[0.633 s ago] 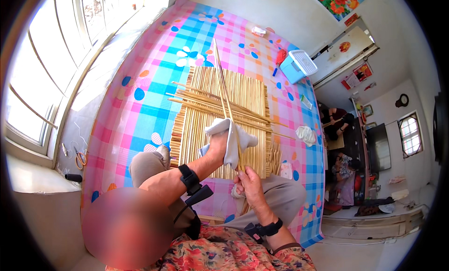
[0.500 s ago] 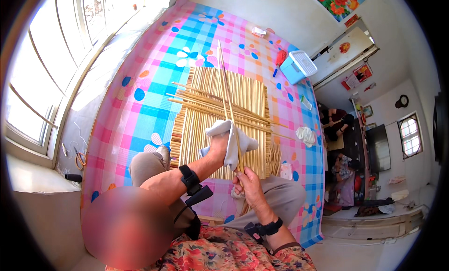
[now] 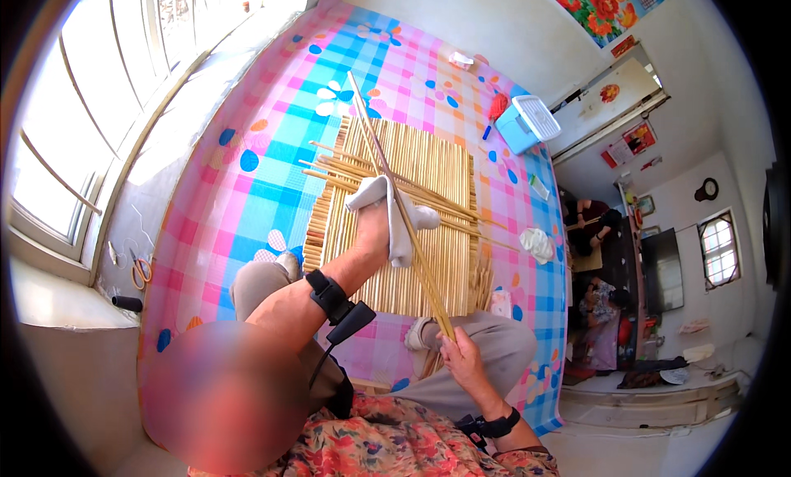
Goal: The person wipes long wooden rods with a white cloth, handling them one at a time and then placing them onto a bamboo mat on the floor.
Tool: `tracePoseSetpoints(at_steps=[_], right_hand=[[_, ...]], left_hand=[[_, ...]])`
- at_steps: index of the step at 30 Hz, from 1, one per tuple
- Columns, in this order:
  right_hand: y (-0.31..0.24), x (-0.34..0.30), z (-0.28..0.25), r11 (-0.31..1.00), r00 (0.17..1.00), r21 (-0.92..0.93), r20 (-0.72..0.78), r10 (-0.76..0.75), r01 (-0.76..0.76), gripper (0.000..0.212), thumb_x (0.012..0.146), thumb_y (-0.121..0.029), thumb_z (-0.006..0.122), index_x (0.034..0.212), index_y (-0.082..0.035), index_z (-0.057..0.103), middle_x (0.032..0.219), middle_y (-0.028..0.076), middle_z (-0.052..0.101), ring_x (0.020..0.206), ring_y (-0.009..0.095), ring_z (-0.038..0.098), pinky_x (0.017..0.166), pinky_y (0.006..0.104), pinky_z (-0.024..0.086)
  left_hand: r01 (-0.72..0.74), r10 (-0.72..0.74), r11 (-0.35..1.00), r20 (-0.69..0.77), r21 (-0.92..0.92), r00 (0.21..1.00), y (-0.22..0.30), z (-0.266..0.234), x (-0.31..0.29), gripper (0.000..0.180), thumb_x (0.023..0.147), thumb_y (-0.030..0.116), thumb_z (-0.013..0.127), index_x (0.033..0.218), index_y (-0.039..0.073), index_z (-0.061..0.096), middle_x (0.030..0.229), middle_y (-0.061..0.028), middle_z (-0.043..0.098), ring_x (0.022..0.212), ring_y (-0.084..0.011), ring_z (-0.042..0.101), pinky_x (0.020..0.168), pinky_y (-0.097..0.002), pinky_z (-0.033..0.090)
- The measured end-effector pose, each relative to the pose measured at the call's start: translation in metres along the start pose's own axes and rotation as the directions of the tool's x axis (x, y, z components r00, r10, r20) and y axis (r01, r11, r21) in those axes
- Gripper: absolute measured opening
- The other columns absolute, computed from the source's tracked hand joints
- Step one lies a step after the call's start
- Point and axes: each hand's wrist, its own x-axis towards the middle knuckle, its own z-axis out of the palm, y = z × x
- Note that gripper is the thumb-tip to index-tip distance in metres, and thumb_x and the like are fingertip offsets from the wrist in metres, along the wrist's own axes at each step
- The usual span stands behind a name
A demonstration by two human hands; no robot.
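Observation:
My left hand (image 3: 375, 223) is closed on a pale grey cloth (image 3: 400, 245), which wraps around a few long thin wooden sticks (image 3: 425, 281); the cloth hides most of its fingers. My right hand (image 3: 464, 358) grips the near ends of the same sticks, close to my bent knee. They slant from there up to the far left. Beneath lies a mat-like layer of pale sticks (image 3: 375, 292) side by side. Several loose sticks (image 3: 449, 208) lie crosswise on it, partly hidden by the cloth and my left hand.
A pink and blue checked floral sheet (image 3: 272, 160) spreads under everything. Light blue box with white lid (image 3: 527, 124) stands far right. A white crumpled bundle (image 3: 537, 243) lies right of the mat. Scissors (image 3: 142, 272) rest on the left sill. Two people (image 3: 600, 300) are at far right.
My left hand and the cloth have slid away from me along the sticks. My right hand has shifted right and nearer to me, and the sticks' far ends have swung left.

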Motion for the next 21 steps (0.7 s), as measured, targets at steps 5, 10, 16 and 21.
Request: tracePoseSetpoints(at_steps=[5, 10, 16, 21], right_hand=[[-0.011, -0.057, -0.034, 0.919, 0.991, -0.391, -0.09, -0.099, 0.056, 0.015, 0.089, -0.016, 0.045, 0.093, -0.002, 0.05, 0.06, 0.004, 0.047, 0.05, 0.013, 0.046, 0.047, 0.0253, 0.037], [-0.009, -0.099, -0.056, 0.759, 0.959, -0.651, -0.204, -0.199, 0.019, 0.013, 0.085, -0.012, 0.048, 0.094, -0.003, 0.051, 0.067, 0.013, 0.053, 0.061, 0.028, 0.055, 0.055, 0.0337, 0.043], [0.014, -0.135, -0.085, 0.692, 0.888, -0.722, -0.324, -0.327, -0.009, 0.013, 0.081, -0.006, 0.05, 0.093, -0.002, 0.051, 0.078, 0.017, 0.055, 0.07, 0.036, 0.053, 0.059, 0.0387, 0.043], [0.07, -0.161, -0.117, 0.942, 0.651, -0.296, -0.748, -0.126, -0.158, 0.015, 0.088, -0.016, 0.044, 0.09, -0.003, 0.051, 0.064, 0.004, 0.047, 0.052, 0.012, 0.047, 0.045, 0.0243, 0.038]], left_hand=[[-0.189, 0.155, 0.921, 0.125, 0.342, 0.98, 0.008, -0.017, 0.01, 0.007, 0.083, 0.013, 0.051, 0.085, 0.006, 0.052, 0.074, -0.0046, 0.054, 0.065, -0.0151, 0.055, 0.058, -0.0305, 0.048], [-0.13, 0.126, 0.987, -0.05, -0.095, 0.991, 0.023, -0.024, 0.012, 0.008, 0.084, 0.012, 0.052, 0.087, 0.006, 0.051, 0.081, -0.0032, 0.053, 0.072, -0.0134, 0.055, 0.064, -0.0276, 0.048], [-0.372, 0.384, 0.798, 0.075, 0.475, 0.92, 0.041, -0.056, 0.035, 0.013, 0.086, 0.018, 0.043, 0.086, 0.006, 0.05, 0.081, -0.0045, 0.054, 0.075, -0.0171, 0.055, 0.071, -0.0319, 0.046], [-0.256, 0.209, -0.012, 0.253, 0.967, 0.945, 0.057, -0.097, 0.059, 0.018, 0.087, 0.019, 0.038, 0.086, 0.005, 0.05, 0.085, -0.0083, 0.053, 0.079, -0.0192, 0.051, 0.075, -0.0335, 0.044]])
